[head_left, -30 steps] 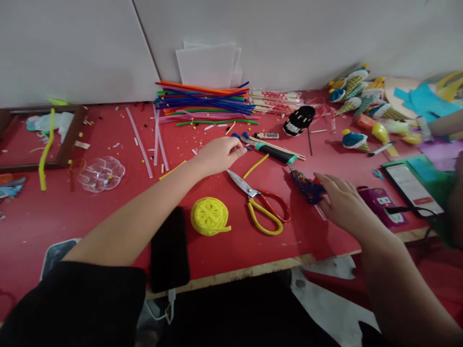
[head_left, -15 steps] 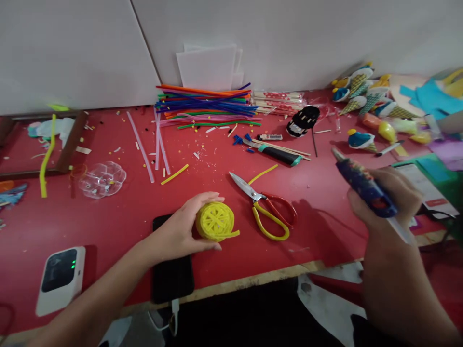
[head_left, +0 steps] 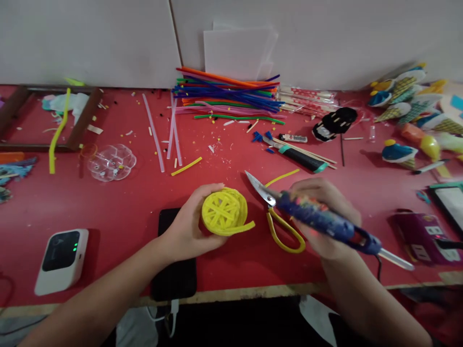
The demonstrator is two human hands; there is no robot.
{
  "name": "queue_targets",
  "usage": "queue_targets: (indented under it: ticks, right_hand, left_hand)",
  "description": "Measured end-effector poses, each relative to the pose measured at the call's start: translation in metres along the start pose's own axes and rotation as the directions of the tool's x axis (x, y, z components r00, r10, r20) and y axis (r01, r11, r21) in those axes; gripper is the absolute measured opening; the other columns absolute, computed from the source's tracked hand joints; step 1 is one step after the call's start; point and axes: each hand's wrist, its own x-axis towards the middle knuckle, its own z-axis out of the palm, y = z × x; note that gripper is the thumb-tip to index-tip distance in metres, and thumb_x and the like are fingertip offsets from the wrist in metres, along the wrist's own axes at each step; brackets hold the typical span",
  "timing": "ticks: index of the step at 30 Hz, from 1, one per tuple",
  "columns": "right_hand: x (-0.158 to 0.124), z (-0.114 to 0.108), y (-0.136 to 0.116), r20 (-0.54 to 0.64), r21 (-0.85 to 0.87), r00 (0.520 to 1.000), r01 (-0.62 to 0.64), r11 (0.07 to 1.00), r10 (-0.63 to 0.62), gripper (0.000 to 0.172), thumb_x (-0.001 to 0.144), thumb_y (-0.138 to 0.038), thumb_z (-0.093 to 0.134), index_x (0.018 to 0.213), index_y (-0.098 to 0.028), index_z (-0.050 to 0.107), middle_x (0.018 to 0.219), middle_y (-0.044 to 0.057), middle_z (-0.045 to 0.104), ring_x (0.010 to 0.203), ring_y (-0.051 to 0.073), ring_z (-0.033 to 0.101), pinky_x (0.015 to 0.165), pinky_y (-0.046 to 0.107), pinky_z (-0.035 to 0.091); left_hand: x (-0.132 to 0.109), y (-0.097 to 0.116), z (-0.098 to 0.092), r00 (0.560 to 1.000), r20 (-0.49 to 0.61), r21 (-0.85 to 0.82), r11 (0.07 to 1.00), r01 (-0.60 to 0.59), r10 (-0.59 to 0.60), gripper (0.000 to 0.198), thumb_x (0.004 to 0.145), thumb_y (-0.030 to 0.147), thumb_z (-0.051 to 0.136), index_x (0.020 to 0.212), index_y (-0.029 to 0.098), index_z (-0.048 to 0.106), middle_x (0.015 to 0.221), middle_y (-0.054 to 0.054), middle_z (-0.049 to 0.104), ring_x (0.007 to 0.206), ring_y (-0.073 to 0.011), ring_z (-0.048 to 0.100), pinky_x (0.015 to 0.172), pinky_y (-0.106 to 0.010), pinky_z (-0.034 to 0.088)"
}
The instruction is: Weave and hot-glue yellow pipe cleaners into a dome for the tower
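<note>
My left hand (head_left: 191, 226) is wrapped round a yellow pipe-cleaner coil (head_left: 222, 212), a round shape with crossed strands on its face and one loose end pointing right. In my right hand (head_left: 321, 217) is a blue patterned hot glue gun (head_left: 325, 224), its nozzle pointing left toward the coil but apart from it. A clear glue stick (head_left: 396, 260) sticks out of the gun's rear. Scissors (head_left: 285, 233) with yellow and red handles lie between my hands, partly hidden by the gun and right hand. A short yellow pipe cleaner (head_left: 284, 177) lies by the blades.
A black phone (head_left: 175, 279) lies under my left wrist. Coloured pipe cleaners (head_left: 227, 96) are piled at the wall. A utility knife (head_left: 304, 158), clear flower-shaped tray (head_left: 112, 164), brown frame (head_left: 83, 118), white device (head_left: 63, 260) and small cone crafts (head_left: 398, 152) surround the work area.
My right hand has brought the glue gun leftward, close to the coil and over the scissors. My left hand keeps hold of the coil, now tilted slightly. The view has shifted.
</note>
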Motion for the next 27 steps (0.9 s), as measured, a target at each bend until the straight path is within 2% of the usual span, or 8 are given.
queue_targets:
  ticks: [3, 7, 11, 19, 23, 27]
  right_hand:
    - [0.003, 0.015, -0.017, 0.028, 0.269, 0.994, 0.096, 0.958, -0.108, 0.022, 0.093, -0.042, 0.055, 0.099, -0.025, 0.067, 0.091, 0.008, 0.072, 0.082, 0.024, 0.072, 0.073, 0.04, 0.061]
    - [0.005, 0.016, -0.017, 0.091, 0.395, 0.988, 0.075, 0.916, -0.121, 0.026, 0.096, -0.044, 0.052, 0.098, -0.022, 0.066, 0.083, 0.006, 0.07, 0.076, 0.021, 0.072, 0.069, 0.036, 0.061]
    - [0.005, 0.012, -0.009, 0.122, 0.375, 0.985, 0.066, 0.925, -0.12, 0.024, 0.095, -0.042, 0.052, 0.099, -0.023, 0.065, 0.082, 0.006, 0.07, 0.075, 0.021, 0.071, 0.067, 0.037, 0.06]
    - [-0.001, 0.008, -0.002, 0.195, 0.322, 0.967, 0.096, 0.942, -0.165, 0.03, 0.096, -0.048, 0.046, 0.102, -0.026, 0.065, 0.085, 0.007, 0.07, 0.079, 0.024, 0.07, 0.072, 0.042, 0.059]
    - [-0.004, 0.008, -0.001, 0.179, 0.294, 0.972, 0.097, 0.951, -0.155, 0.033, 0.098, -0.051, 0.043, 0.101, -0.027, 0.065, 0.084, 0.006, 0.069, 0.078, 0.024, 0.07, 0.072, 0.042, 0.058]
    - [-0.004, 0.007, 0.001, 0.141, 0.263, 0.975, 0.13, 0.956, -0.172, 0.031, 0.099, -0.05, 0.045, 0.102, -0.027, 0.065, 0.084, 0.006, 0.069, 0.077, 0.024, 0.071, 0.069, 0.04, 0.059]
  left_hand:
    - [0.002, -0.003, 0.002, 0.997, -0.033, 0.029, 0.997, -0.071, 0.071, 0.082, 0.074, 0.015, 0.079, 0.146, 0.031, 0.042, 0.141, -0.013, 0.057, 0.131, -0.0306, 0.06, 0.114, -0.052, 0.05]
    - [0.004, -0.007, -0.001, 0.985, -0.008, 0.067, 0.983, -0.171, 0.172, 0.081, 0.073, 0.013, 0.076, 0.145, 0.03, 0.043, 0.141, -0.012, 0.056, 0.136, -0.032, 0.054, 0.116, -0.055, 0.047]
    - [0.006, -0.007, -0.005, 0.985, -0.012, 0.104, 0.98, -0.171, 0.173, 0.077, 0.072, 0.011, 0.075, 0.141, 0.029, 0.046, 0.141, -0.013, 0.054, 0.138, -0.0325, 0.052, 0.116, -0.056, 0.046]
    - [0.006, -0.001, -0.003, 0.99, -0.035, 0.209, 0.969, -0.129, 0.139, 0.07, 0.075, 0.014, 0.076, 0.137, 0.031, 0.047, 0.138, -0.012, 0.057, 0.137, -0.0332, 0.053, 0.114, -0.058, 0.044]
    - [0.007, -0.002, -0.002, 0.992, -0.028, 0.249, 0.962, -0.113, 0.124, 0.072, 0.074, 0.012, 0.075, 0.137, 0.03, 0.047, 0.139, -0.012, 0.056, 0.134, -0.033, 0.054, 0.114, -0.057, 0.045]
    - [0.006, -0.005, 0.001, 0.992, -0.025, 0.196, 0.974, -0.117, 0.124, 0.08, 0.071, 0.008, 0.071, 0.143, 0.029, 0.043, 0.142, -0.013, 0.054, 0.136, -0.0328, 0.052, 0.117, -0.056, 0.043]
